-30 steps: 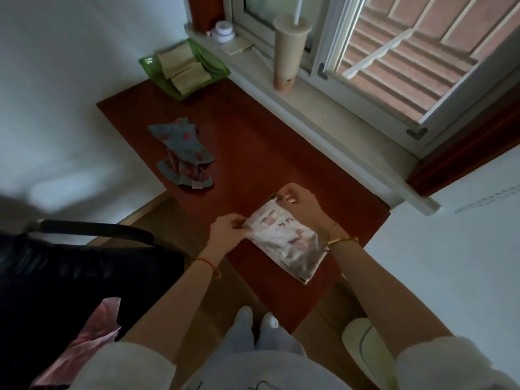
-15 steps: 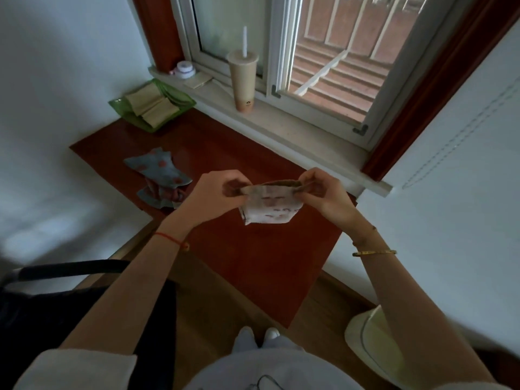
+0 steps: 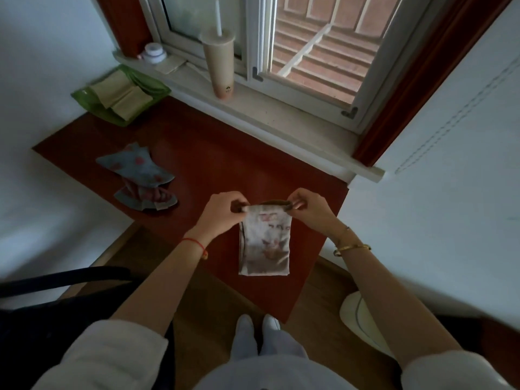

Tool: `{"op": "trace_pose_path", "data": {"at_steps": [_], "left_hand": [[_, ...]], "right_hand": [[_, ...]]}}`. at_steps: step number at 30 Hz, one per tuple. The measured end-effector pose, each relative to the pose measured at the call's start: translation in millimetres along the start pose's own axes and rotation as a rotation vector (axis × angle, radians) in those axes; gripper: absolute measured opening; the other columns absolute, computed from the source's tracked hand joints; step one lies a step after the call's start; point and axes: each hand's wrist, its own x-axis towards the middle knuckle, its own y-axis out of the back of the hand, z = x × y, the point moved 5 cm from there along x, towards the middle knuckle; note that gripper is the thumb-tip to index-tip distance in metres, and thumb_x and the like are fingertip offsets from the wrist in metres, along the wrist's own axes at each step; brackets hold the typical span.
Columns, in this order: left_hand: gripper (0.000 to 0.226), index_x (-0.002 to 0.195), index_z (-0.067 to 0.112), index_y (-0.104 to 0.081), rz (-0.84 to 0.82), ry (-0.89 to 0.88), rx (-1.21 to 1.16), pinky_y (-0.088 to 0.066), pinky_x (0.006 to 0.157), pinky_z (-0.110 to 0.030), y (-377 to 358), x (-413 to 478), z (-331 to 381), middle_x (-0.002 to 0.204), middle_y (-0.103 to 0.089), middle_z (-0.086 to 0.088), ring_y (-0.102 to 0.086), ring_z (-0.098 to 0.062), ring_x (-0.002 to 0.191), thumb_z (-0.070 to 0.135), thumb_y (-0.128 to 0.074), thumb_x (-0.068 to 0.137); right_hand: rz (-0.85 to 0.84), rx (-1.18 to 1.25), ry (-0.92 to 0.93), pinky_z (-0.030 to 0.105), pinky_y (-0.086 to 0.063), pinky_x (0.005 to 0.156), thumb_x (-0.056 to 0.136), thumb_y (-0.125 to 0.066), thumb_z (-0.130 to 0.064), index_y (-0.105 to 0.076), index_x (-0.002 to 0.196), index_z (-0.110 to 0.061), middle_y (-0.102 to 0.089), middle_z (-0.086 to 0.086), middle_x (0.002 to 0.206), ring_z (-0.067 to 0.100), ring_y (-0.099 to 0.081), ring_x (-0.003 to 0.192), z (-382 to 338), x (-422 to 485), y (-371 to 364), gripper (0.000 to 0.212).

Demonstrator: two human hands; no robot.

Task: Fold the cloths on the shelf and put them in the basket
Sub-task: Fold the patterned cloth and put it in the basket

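Observation:
A small white printed cloth [image 3: 264, 243] hangs folded in the air above the red shelf [image 3: 219, 164]. My left hand [image 3: 222, 212] pinches its top left corner and my right hand [image 3: 309, 211] pinches its top right corner. A crumpled blue-grey cloth with red spots [image 3: 140, 178] lies on the left part of the shelf. The green basket [image 3: 81, 95] stands at the shelf's far left corner and holds folded beige cloths [image 3: 121, 92].
A tall drink cup with a straw [image 3: 219, 66] and a small white jar [image 3: 153, 53] stand on the windowsill behind the shelf. A dark chair [image 3: 56, 291] is at the lower left. A white round object [image 3: 363, 319] sits on the floor at the right.
The printed cloth was lying on the shelf under both hands; I lifted it by its top edge and it now hangs down lengthwise between my hands.

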Motion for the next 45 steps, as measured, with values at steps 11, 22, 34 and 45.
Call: {"op": "trace_pose_path", "data": {"at_steps": [11,22,34,45], "left_hand": [[0.018,0.095,0.022,-0.067,-0.080,-0.148,0.152,-0.045,0.084,-0.031,-93.0,-77.0,-37.5,0.094,-0.066,0.010,-0.058,-0.010,0.088,0.012,-0.069,0.080],[0.027,0.115,0.019,-0.061,0.111,0.042,0.084,-0.051,0.085,-0.029,-91.5,-73.3,-47.3,0.106,-0.062,0.006,-0.058,-0.013,0.099,0.029,-0.061,0.090],[0.024,0.100,0.019,-0.057,-0.129,0.355,0.032,-0.046,0.083,-0.027,-98.9,-26.2,-65.5,0.110,-0.055,-0.001,-0.051,-0.020,0.109,0.027,-0.069,0.081],[0.029,0.109,0.018,-0.059,-0.135,0.227,-0.508,-0.054,0.083,-0.026,-104.6,-27.0,22.9,0.104,-0.066,0.001,-0.064,-0.011,0.097,0.026,-0.070,0.083]], "right_hand": [[-0.241,-0.315,0.044,0.027,-0.044,0.092,0.082,-0.055,-0.007,-0.055,0.095,-0.029,-0.057,-0.010,0.102,0.009,-0.049,0.098,62.3,-63.5,-64.3,0.025],[0.062,-0.234,-0.120,0.031,-0.049,0.097,0.092,-0.049,-0.009,-0.059,0.116,-0.021,-0.056,-0.003,0.120,0.014,-0.052,0.111,68.1,-65.0,-58.1,0.029],[-0.099,-0.354,-0.257,0.030,-0.044,0.083,0.085,-0.056,-0.014,-0.050,0.114,-0.012,-0.050,0.009,0.115,0.026,-0.048,0.106,63.9,-26.2,-81.5,0.029],[0.296,0.370,-0.391,0.020,-0.047,0.068,0.092,-0.059,-0.020,-0.055,0.113,-0.014,-0.060,0.001,0.099,0.014,-0.060,0.088,85.3,-116.9,-11.7,0.022]]}}
